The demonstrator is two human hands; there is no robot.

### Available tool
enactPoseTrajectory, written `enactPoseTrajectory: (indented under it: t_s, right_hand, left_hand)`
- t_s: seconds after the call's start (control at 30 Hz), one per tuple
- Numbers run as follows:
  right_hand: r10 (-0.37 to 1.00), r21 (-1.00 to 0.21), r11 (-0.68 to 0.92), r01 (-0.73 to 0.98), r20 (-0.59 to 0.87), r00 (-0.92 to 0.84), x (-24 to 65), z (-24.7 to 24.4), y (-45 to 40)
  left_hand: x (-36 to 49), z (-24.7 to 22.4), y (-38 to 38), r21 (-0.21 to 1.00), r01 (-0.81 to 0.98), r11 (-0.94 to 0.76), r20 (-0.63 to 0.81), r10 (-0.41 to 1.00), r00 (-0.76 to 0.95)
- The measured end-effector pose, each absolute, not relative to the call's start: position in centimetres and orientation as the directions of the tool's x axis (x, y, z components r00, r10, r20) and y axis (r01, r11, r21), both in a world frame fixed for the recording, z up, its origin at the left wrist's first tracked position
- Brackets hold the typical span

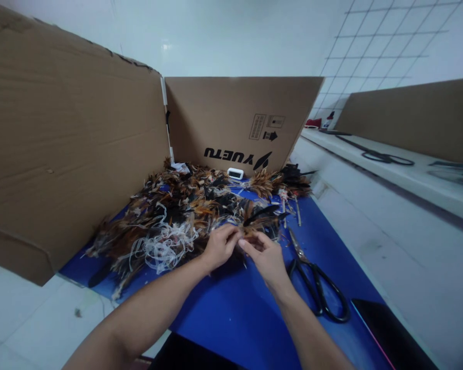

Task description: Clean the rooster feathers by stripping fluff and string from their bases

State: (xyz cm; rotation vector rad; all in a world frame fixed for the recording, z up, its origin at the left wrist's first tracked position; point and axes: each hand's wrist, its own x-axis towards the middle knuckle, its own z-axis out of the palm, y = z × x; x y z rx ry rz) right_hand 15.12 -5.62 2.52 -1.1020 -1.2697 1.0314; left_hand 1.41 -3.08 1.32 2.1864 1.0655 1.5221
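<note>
My left hand (220,246) and my right hand (268,254) meet at the near edge of a feather pile (206,205). Both are closed in a pinch, with fingertips almost touching. Brown and black feathers (259,216) stick up from between the fingers, and their lower ends are hidden by the fingertips. To the left of my left hand lies a tangle of thin white plastic strips (165,247). Black-handled scissors (316,282) rest on the blue table (231,318), right of my right hand, blades pointing away from me.
Cardboard panels stand along the left (77,128) and back (231,113). A small white digital device (235,173) sits against the back panel. Bundled feathers on sticks (283,192) lie at the far right. A black phone-like slab (389,329) is near right, and a ledge (409,180) holds more scissors (386,156).
</note>
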Motion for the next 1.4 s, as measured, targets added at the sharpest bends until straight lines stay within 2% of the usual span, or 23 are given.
enactPoseTrajectory:
  t_s: [0.2,0.33,0.43,0.5,0.7,0.9,1.07,1.17,1.23,1.3,1.4]
  right_hand:
    - [0.968,-0.935,0.249,0.251,0.237,-0.077,14.9,2.6,-6.1]
    - [0.902,-0.766,0.431,0.477,0.383,-0.2,14.9,2.2,-6.4]
    - [0.85,-0.593,0.521,0.615,0.429,-0.307,15.0,1.9,-6.5]
    - [0.841,-0.531,0.536,0.656,0.406,-0.358,14.9,1.8,-6.6]
    - [0.822,-0.451,0.566,0.69,0.368,-0.434,14.7,1.7,-6.8]
    - [0.801,-0.393,0.585,0.71,0.421,-0.427,15.0,1.8,-6.5]
    - [0.802,-0.333,0.444,0.832,0.561,-0.204,17.9,2.3,-5.0]
    - [0.787,-0.248,0.189,0.95,0.616,0.004,20.7,2.5,-3.9]
    - [0.838,-0.179,0.015,0.984,0.54,0.085,22.4,2.7,-3.4]
    - [0.91,-0.144,-0.098,0.985,0.388,0.147,23.6,2.6,-3.1]
    - [0.957,-0.152,-0.108,0.982,0.252,0.144,24.5,2.5,-2.8]
  left_hand:
    - [0.9,1.6,-2.6,0.832,0.228,-0.506,0.494,0.862,0.11]
    - [0.9,1.3,-2.2,0.919,0.052,-0.391,0.383,0.917,0.113]
    - [0.9,1.1,-2.0,0.941,-0.02,-0.337,0.337,0.935,0.113]
    - [0.9,1.2,-2.0,0.947,-0.043,-0.319,0.322,0.94,0.117]
    - [0.9,1.2,-2.0,0.948,-0.102,-0.3,0.311,0.943,0.114]
    - [1.0,1.1,-1.8,0.956,-0.159,-0.248,0.265,0.96,0.095]
    - [1.0,1.1,-1.8,0.956,-0.181,-0.232,0.25,0.965,0.084]
    - [1.1,1.1,-1.8,0.957,-0.193,-0.219,0.238,0.968,0.083]
    - [1.1,1.1,-1.7,0.957,-0.19,-0.217,0.236,0.969,0.08]
    - [1.1,0.9,-1.7,0.957,-0.188,-0.221,0.239,0.968,0.078]
    - [1.1,0.8,-1.7,0.956,-0.182,-0.228,0.245,0.967,0.075]
